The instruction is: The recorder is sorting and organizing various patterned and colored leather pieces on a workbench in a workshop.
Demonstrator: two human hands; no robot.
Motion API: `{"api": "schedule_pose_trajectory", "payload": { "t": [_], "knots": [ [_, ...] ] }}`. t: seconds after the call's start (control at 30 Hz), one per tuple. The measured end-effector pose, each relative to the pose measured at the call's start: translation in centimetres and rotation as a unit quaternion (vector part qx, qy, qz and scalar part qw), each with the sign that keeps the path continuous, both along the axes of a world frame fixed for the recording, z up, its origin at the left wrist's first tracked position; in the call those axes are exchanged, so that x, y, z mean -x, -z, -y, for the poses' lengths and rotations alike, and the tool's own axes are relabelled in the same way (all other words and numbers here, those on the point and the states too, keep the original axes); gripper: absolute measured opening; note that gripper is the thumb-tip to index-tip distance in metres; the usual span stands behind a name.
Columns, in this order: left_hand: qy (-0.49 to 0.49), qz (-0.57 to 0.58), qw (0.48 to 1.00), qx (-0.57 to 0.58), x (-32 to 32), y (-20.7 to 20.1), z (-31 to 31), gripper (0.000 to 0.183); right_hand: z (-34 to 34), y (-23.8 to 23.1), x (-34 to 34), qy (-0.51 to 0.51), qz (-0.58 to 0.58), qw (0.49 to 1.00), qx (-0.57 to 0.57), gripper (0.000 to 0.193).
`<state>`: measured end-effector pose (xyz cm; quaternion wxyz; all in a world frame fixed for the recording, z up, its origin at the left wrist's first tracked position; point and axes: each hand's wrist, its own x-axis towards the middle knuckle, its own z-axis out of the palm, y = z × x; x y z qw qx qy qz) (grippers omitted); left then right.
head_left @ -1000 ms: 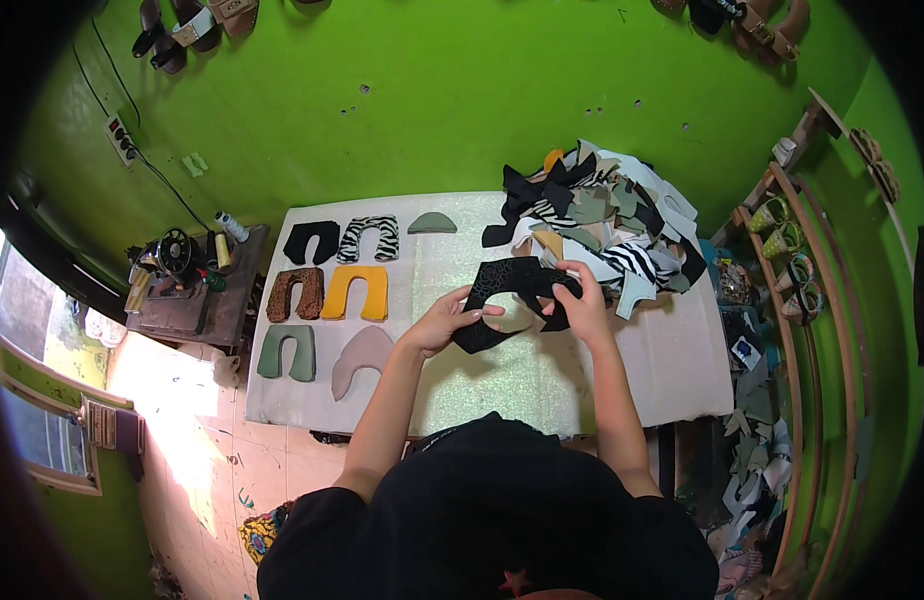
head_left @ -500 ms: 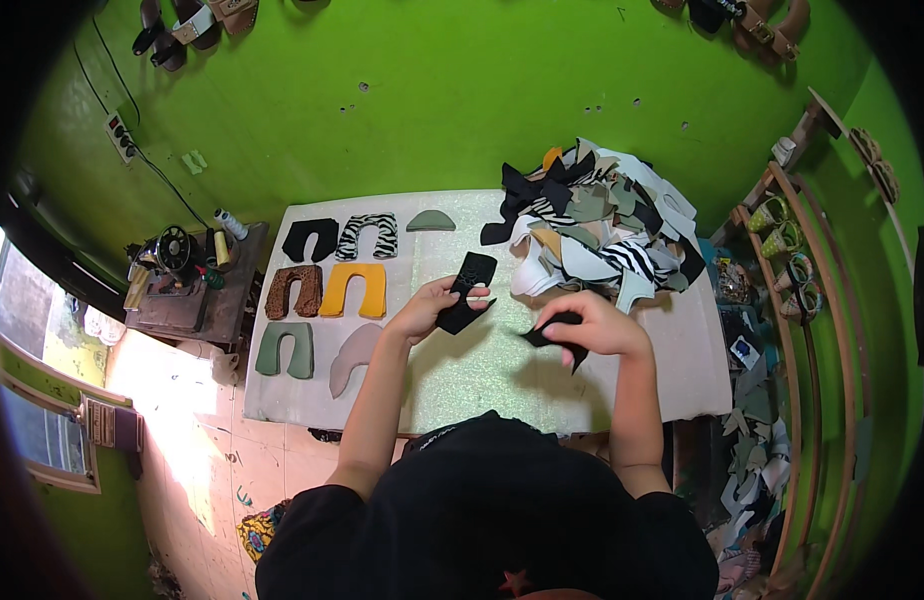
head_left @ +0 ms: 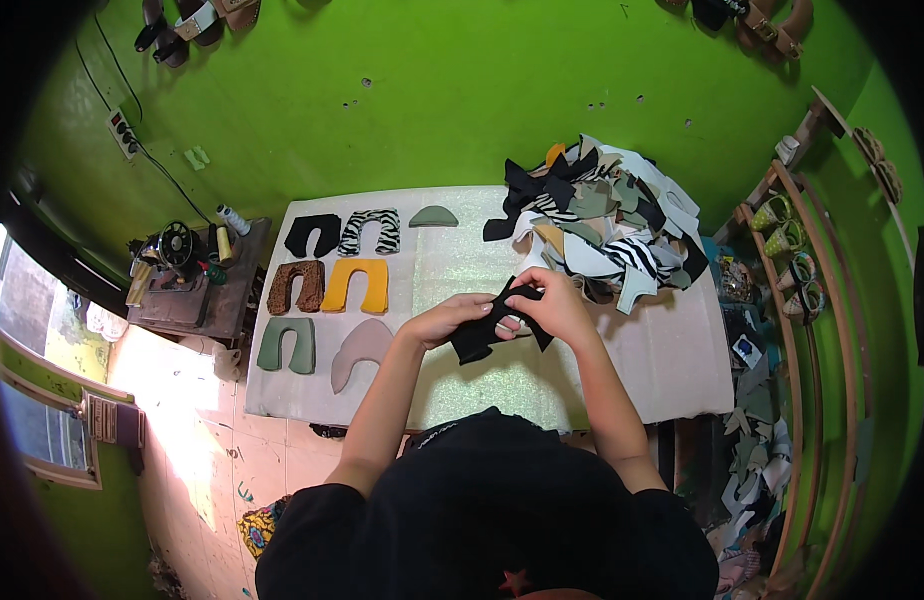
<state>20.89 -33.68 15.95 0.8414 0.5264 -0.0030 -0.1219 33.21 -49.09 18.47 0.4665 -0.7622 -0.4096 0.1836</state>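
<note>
Over the middle of the white-topped table (head_left: 662, 365), my left hand (head_left: 447, 318) is closed on black fabric pieces (head_left: 472, 344). My right hand (head_left: 554, 305) pinches a black piece at the upper right of the same bunch, and the two hands nearly meet there. How many pieces they hold is hidden by the fingers. Left of my hands lie U-shaped stacks: black (head_left: 314, 235), zebra-striped (head_left: 357, 240), brown spotted (head_left: 279, 288), yellow (head_left: 376, 290) and green (head_left: 271, 348). A pink curved piece (head_left: 350, 362) is nearest my left forearm. Behind them rests a green half-moon piece (head_left: 434, 216).
A heap of mixed fabric scraps (head_left: 592, 235) covers the table's far right. A sewing machine (head_left: 177, 250) on a small dark table stands at the left. Along the right wall runs a wooden rack (head_left: 782, 260) with sandals, and more scraps (head_left: 752, 430) lie beside the table.
My right hand has moved left and up with its black piece, bringing it against the pieces in my left hand. My left hand has shifted slightly right and down.
</note>
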Motion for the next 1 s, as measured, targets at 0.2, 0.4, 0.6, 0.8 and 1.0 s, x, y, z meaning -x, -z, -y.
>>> {"api": "schedule_pose_trajectory", "payload": {
  "t": [0.2,0.4,0.6,0.8,1.0],
  "knots": [
    [0.025,0.002,1.0,-0.018,0.3,0.2,-0.2,0.039,0.6,-0.8,0.1,-0.035,-0.082,0.996,-0.005,0.02],
    [0.052,0.001,0.998,-0.021,1.0,0.8,-1.1,0.029,0.2,0.5,-0.1,-0.045,-0.087,0.995,-0.022,0.024],
    [0.039,-0.014,0.999,-0.011,2.8,0.6,-2.2,0.028,-1.4,2.4,1.5,-0.043,-0.13,0.99,-0.023,0.031],
    [-0.003,-0.03,0.999,-0.046,5.6,0.5,-4.8,0.03,-3.6,4.4,2.9,-0.141,-0.206,0.968,0.006,0.03],
    [-0.04,-0.036,0.997,-0.061,8.6,0.8,-8.5,0.036,-7.4,3.2,4.5,-0.122,-0.187,0.973,-0.05,0.019]
  ]
}}
